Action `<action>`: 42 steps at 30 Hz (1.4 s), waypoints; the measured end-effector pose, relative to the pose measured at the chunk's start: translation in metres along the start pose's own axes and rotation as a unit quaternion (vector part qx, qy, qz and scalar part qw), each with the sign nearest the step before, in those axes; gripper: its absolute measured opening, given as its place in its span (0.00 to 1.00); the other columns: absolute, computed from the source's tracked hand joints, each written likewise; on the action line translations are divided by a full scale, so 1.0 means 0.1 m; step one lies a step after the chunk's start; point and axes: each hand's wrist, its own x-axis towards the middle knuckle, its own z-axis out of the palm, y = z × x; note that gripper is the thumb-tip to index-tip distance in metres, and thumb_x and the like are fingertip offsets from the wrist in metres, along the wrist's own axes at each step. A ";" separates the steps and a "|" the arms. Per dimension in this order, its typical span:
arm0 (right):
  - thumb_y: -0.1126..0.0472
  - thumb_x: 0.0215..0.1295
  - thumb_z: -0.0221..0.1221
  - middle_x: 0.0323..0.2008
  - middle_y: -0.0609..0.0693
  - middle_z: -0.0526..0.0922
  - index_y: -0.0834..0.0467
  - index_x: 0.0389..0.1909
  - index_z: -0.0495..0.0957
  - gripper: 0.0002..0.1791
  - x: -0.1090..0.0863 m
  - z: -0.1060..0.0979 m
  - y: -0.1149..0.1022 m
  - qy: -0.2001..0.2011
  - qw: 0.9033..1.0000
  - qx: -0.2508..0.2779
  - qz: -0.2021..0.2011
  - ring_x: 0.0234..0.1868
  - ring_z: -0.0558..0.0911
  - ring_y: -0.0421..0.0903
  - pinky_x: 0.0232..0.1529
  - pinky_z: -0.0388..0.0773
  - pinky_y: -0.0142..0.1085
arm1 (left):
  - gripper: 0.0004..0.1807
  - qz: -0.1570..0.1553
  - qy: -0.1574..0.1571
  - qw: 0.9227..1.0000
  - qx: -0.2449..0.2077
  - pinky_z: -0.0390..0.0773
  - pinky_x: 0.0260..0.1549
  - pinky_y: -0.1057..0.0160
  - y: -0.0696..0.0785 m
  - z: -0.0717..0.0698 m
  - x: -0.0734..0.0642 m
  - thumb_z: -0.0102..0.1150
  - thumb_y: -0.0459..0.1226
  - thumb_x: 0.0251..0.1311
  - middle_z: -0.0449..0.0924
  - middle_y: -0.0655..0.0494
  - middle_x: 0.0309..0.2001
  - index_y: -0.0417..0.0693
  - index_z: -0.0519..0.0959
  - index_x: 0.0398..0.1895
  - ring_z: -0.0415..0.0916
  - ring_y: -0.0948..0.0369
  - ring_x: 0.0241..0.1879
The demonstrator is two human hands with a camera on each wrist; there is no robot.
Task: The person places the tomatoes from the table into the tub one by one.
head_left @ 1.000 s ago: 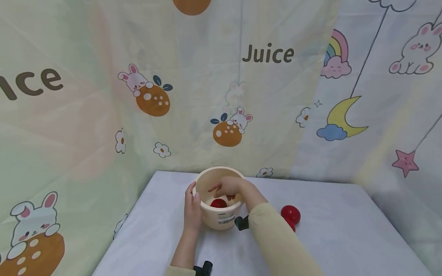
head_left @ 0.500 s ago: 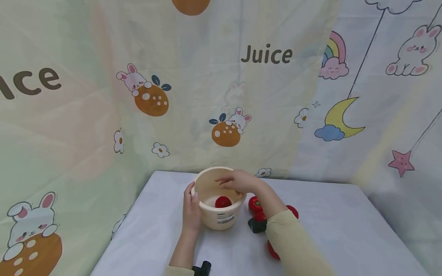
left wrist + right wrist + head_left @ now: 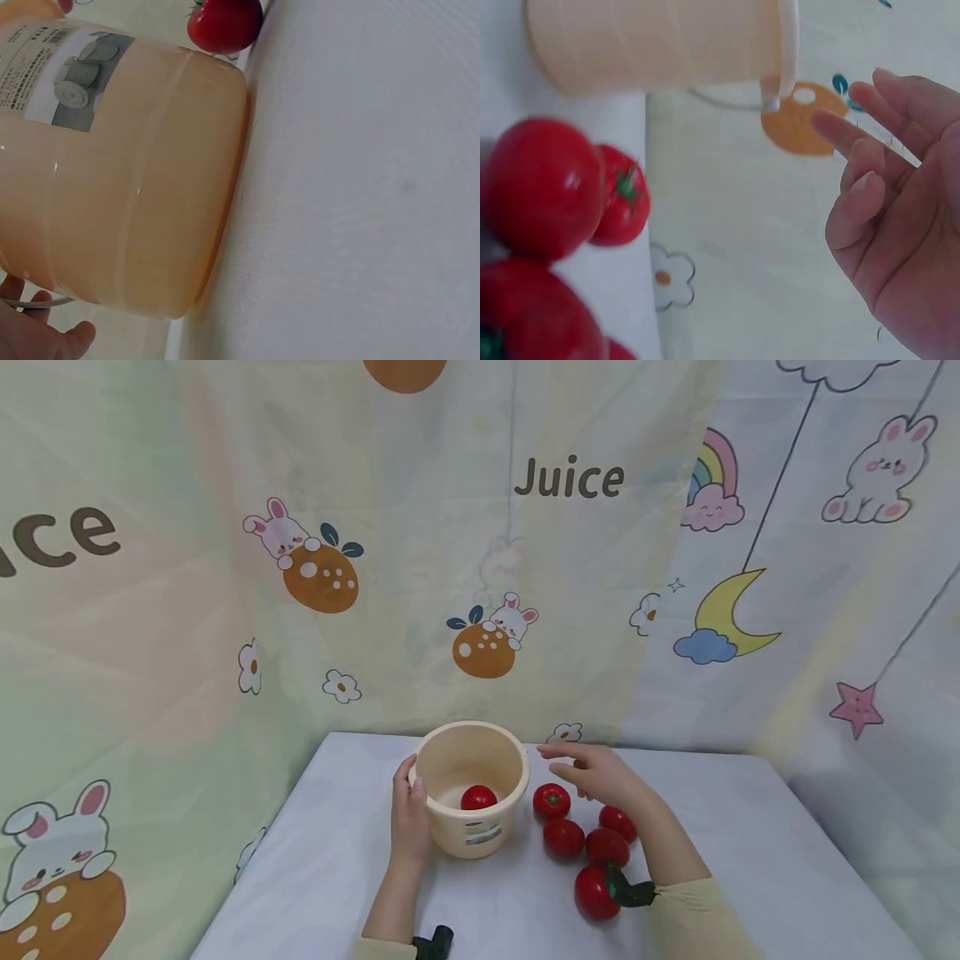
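A cream plastic bucket (image 3: 461,842) stands upright on the table, with one red tomato (image 3: 478,797) at its bottom. My left hand (image 3: 408,822) grips the bucket's left side at the rim, thumb on the near side. In the left wrist view, fingers (image 3: 71,341) show beside the wire handle and a printed label (image 3: 79,79) is on the wall. To the right of the bucket, my right hand (image 3: 600,774) hovers over the tomatoes, holding nothing, its fingers loosely bent. Beneath it lie several red tomatoes (image 3: 564,839); one shows a green stem (image 3: 626,186).
A white cloth covers the table (image 3: 300,860). Behind it hangs a printed curtain (image 3: 405,610) close to the far edge. The black wrist mount (image 3: 630,889) on my right arm overlaps the nearest tomato (image 3: 595,893) in the head view.
My right hand has come up out of the bucket and moved right, over the tomatoes, which are now more exposed. The tomato inside the bucket has shifted slightly. The left hand keeps its grip.
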 end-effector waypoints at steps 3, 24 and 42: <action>0.34 0.47 0.60 0.48 0.45 0.76 0.24 0.53 0.68 0.28 -0.11 -0.03 0.24 0.019 0.999 0.012 0.027 0.32 0.77 0.49 0.29 0.79 0.38 | 0.22 0.003 0.001 1.000 -0.001 0.68 0.57 0.44 -0.01 -0.01 0.00 0.34 0.55 0.66 0.61 0.65 0.64 0.79 0.56 0.63 0.66 0.55 0.59; 0.35 0.55 0.55 0.58 0.59 0.67 0.32 0.69 0.45 0.42 -0.42 0.08 1.49 0.090 0.983 0.063 0.146 0.26 0.75 0.49 0.23 0.72 0.33 | 0.22 0.020 0.003 1.000 -0.002 0.66 0.60 0.46 -0.04 -0.01 0.01 0.33 0.55 0.66 0.61 0.64 0.65 0.76 0.56 0.64 0.64 0.57 0.62; 0.32 0.49 0.58 0.68 0.58 0.55 0.29 0.68 0.47 0.46 -0.34 0.41 1.82 0.112 0.967 0.137 0.181 0.32 0.75 0.47 0.28 0.76 0.33 | 0.23 0.013 -0.009 1.000 -0.002 0.66 0.60 0.47 0.31 -0.04 -0.08 0.36 0.43 0.68 0.62 0.54 0.66 0.59 0.58 0.66 0.64 0.50 0.62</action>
